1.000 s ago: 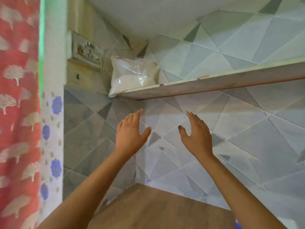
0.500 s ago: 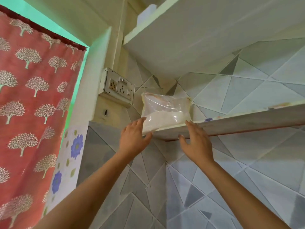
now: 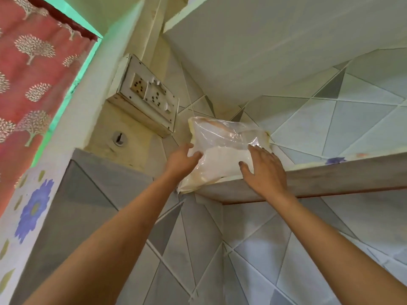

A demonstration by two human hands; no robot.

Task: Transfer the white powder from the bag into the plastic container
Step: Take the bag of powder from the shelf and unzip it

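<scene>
A clear plastic bag of white powder [image 3: 222,157] stands in the corner on a stone shelf [image 3: 343,176], its lower left corner hanging over the shelf's edge. My left hand [image 3: 181,160] touches the bag's left side, thumb against the front. My right hand [image 3: 264,170] lies flat on the bag's right front, fingers spread. Both arms reach up from below. Neither hand has closed around the bag. No plastic container is in view.
A socket board [image 3: 146,93] juts from the wall just left of the bag. A second shelf [image 3: 242,40] hangs overhead. A red patterned curtain [image 3: 28,73] covers the far left. Grey tiled walls meet in the corner below the shelf.
Both hands rose from below the shelf edge and now rest on the bag. The camera tilted further upward.
</scene>
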